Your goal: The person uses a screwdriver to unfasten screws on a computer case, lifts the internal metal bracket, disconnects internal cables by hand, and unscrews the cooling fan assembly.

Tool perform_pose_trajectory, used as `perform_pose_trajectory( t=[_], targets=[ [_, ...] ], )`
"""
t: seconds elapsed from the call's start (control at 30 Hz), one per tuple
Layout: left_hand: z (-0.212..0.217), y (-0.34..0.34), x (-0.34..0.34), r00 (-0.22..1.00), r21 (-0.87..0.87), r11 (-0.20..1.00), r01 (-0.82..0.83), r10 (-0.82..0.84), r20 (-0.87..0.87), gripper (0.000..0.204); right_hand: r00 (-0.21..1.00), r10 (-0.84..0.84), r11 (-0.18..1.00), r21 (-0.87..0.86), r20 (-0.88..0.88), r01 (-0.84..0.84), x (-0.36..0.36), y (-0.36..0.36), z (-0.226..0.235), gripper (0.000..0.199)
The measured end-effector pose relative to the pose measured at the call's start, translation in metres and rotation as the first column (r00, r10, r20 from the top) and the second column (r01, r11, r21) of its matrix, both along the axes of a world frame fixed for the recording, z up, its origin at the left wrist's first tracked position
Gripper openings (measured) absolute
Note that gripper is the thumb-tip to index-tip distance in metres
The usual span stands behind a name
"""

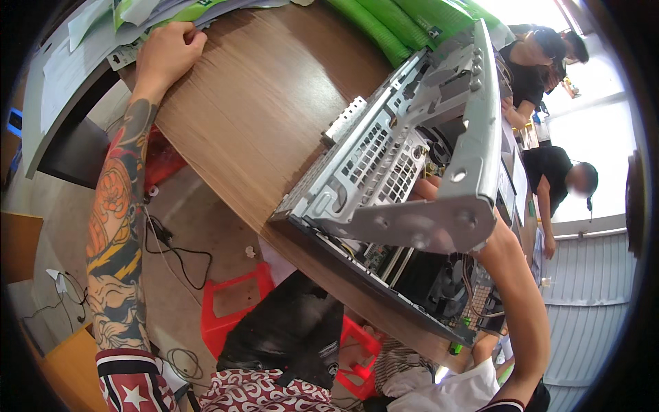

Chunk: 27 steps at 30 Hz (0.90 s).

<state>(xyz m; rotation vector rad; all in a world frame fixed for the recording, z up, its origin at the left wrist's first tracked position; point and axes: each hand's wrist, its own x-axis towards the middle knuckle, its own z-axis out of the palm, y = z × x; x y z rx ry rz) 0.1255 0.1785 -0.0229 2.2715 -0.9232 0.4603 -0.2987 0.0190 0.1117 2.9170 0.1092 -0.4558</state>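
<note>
An open desktop computer case (377,154) lies on the wooden table, with its grey metal drive bracket (473,165) swung up. My right arm reaches in behind that bracket. Only a little of my right hand (427,188) shows through the gap, down inside the case; its fingers are mostly hidden, and so is whatever they touch. Below the bracket a black fan (451,275), a circuit board and cables are visible. My left hand (171,51) rests closed, like a loose fist, on the table's far left edge beside some papers, with nothing seen in it.
Green packages (405,27) lie behind the case. Papers (75,75) cover a grey desk at left. Red stools (237,295) stand below the wooden table (240,130), and a black cable (182,254) lies on the floor. Other people (549,172) are at the right.
</note>
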Motion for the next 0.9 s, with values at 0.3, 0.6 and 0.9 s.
perform_pose_trajectory(
  t=[0.3,0.6,0.9],
  targets=[
    [0.005,0.001,-0.003,1.0,0.051,0.998,-0.023,0.024,-0.014,0.032,0.947,0.196,0.979,0.012,0.253,-0.205,0.005,-0.004,0.011,0.013],
    [0.006,-0.001,-0.005,0.998,0.06,0.998,-0.031,0.027,0.052,0.032,0.917,0.343,0.939,-0.09,0.202,-0.331,-0.005,-0.01,-0.014,0.017],
    [0.005,-0.005,0.001,1.0,0.083,0.997,0.003,-0.003,-0.01,0.032,0.912,0.371,0.927,-0.003,0.178,-0.376,0.0,-0.024,-0.006,0.008]
  ],
)
